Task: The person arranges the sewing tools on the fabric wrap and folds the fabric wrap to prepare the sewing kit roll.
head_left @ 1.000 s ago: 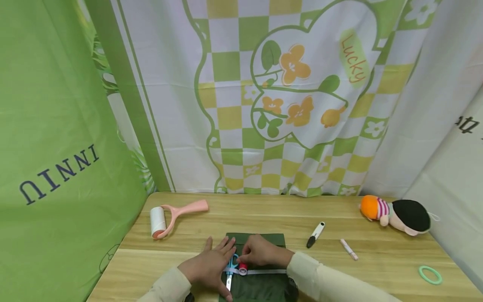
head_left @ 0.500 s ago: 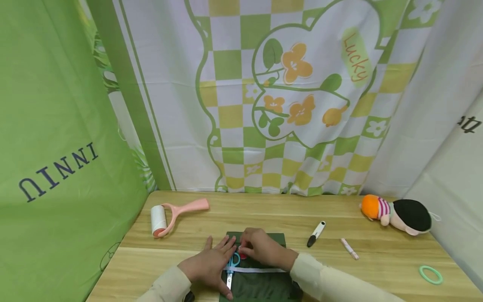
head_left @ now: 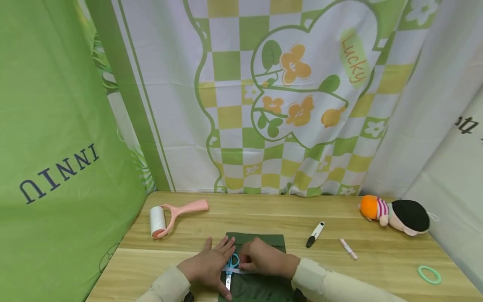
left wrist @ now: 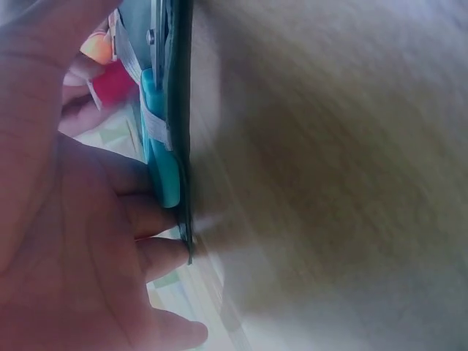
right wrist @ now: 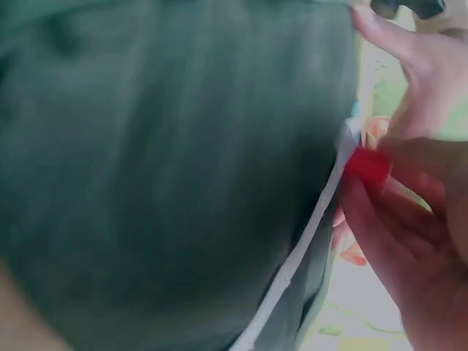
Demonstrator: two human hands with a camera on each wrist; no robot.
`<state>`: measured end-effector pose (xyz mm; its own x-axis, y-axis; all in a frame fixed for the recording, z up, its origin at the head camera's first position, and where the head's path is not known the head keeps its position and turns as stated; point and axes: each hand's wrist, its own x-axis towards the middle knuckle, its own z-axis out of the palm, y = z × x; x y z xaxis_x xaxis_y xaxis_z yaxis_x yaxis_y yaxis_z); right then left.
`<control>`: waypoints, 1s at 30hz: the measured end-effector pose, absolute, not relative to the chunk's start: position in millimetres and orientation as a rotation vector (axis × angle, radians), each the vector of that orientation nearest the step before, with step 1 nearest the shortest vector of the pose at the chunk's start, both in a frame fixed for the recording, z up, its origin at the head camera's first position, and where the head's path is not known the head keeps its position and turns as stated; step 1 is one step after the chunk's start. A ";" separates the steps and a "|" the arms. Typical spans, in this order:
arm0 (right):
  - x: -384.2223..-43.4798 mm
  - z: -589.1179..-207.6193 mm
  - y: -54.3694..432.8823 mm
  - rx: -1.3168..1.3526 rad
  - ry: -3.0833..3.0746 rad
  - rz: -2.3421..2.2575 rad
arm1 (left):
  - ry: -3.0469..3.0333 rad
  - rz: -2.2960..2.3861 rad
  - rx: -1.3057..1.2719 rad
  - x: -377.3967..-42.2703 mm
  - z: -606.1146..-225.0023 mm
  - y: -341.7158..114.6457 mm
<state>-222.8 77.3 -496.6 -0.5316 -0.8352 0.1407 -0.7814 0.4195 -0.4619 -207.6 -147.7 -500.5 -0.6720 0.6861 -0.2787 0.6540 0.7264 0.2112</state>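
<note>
A dark green fabric organizer [head_left: 260,289] lies on the table with a white elastic strap [head_left: 238,271] across it. Blue-handled scissors [head_left: 228,274] are tucked under the strap at its left side. My left hand [head_left: 206,266] rests with spread fingers along the organizer's left edge, beside the scissors. My right hand [head_left: 264,259] pinches a small red spool [right wrist: 369,168] against the strap, just right of the scissors. In the head view the right fingers hide the spool; it also shows in the left wrist view. Whether the strap passes over it, I cannot tell.
A pink lint roller [head_left: 192,206] lies at the back left. To the right are a white-and-black pen-like tool [head_left: 315,235], a short pink-and-white stick [head_left: 349,249], a green ring [head_left: 429,275] and a plush doll [head_left: 410,216]. Curtains hang behind the table.
The right hand drew the red spool away from the strap toward the far side, then brought it back down to the strap. The left hand has stayed in place.
</note>
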 end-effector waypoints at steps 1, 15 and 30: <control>-223.4 -496.0 76.9 -1.412 2.524 -0.770 | 2.593 0.131 1.041 -207.3 -500.5 -147.5; -242.8 -500.6 77.0 -0.956 2.342 -1.065 | 2.594 0.133 1.030 -207.5 -499.3 -147.6; -231.8 -504.8 72.3 -0.952 2.447 -0.904 | 2.607 0.104 1.030 -206.7 -501.5 -147.4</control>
